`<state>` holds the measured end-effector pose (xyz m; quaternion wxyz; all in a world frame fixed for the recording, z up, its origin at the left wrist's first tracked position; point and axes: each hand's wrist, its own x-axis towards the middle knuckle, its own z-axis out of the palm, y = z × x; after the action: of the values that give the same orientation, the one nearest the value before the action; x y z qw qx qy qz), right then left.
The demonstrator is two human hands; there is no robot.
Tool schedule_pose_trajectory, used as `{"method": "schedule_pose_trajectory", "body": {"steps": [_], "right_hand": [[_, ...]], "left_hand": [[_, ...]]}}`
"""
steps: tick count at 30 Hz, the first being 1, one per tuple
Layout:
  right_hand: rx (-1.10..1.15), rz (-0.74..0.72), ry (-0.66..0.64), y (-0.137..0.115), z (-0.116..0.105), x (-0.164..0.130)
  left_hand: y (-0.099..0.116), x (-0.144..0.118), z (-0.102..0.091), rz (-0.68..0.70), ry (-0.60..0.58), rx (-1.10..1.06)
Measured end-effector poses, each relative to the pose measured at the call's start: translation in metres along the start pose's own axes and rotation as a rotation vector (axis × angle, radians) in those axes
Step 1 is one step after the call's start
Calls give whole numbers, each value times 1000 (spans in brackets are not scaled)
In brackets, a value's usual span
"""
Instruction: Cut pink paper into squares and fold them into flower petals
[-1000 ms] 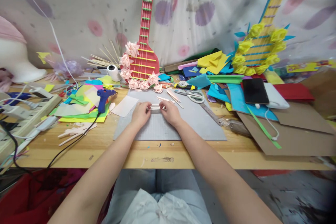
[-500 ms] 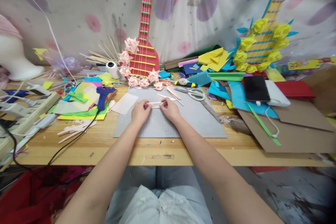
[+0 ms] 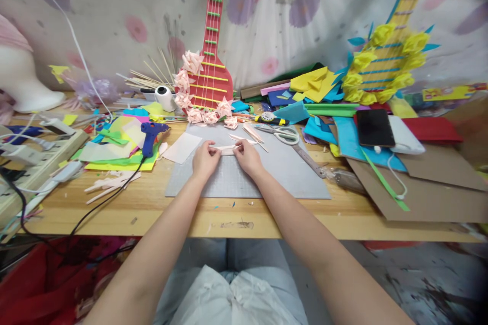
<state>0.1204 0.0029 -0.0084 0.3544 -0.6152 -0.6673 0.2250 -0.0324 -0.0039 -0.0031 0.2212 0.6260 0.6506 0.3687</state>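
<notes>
Between my two hands a narrow pale pink paper strip [image 3: 227, 151] is stretched level, just over the grey cutting mat [image 3: 293, 177]. My left hand [image 3: 206, 158] pinches its left end, and my right hand [image 3: 246, 156] pinches the right end; the fingertips partly hide both ends. Behind my right hand lie several loose pale paper strips [image 3: 254, 133]. A pale pink paper sheet [image 3: 183, 148] lies left of my left hand, partly on the mat. Scissors [image 3: 285, 135] and a metal ruler [image 3: 308, 161] rest on the mat's right side.
A red paper guitar [image 3: 211, 81] with pink paper flowers stands at the back. A blue glue gun [image 3: 149, 138] sits on coloured sheets to the left, its cord crossing the table. At right are a phone [image 3: 375, 128], cardboard [image 3: 381, 188] and a yellow flowered guitar [image 3: 383, 68].
The camera view has shifted slightly. Both hands keep their pinch on the strip, which seems a little turned between the fingers.
</notes>
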Motion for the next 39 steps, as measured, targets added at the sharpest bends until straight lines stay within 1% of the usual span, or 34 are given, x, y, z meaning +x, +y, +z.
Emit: {"method": "schedule_pose_trajectory", "body": {"steps": [4, 9, 16, 19, 29, 34, 36, 39], "right_hand": [[-30, -12, 15, -2, 1, -1], [-58, -28, 22, -2, 2, -2], [-73, -50, 26, -2, 2, -3], [-85, -39, 43, -3, 3, -3], [-174, -49, 75, -4, 7, -4], [-235, -47, 67, -8, 6, -5], [-252, -61, 61, -9, 5, -6], [-295, -87, 42, -10, 5, -7]], "left_hand": [[1, -1, 0, 3, 42, 1], [1, -3, 1, 2, 32, 63], [7, -9, 0, 80, 76, 240], [10, -11, 1, 75, 84, 296], [9, -10, 2, 61, 104, 293], [9, -10, 2, 85, 106, 315], [10, -10, 1, 120, 76, 343], [10, -10, 1, 240, 24, 399]]}}
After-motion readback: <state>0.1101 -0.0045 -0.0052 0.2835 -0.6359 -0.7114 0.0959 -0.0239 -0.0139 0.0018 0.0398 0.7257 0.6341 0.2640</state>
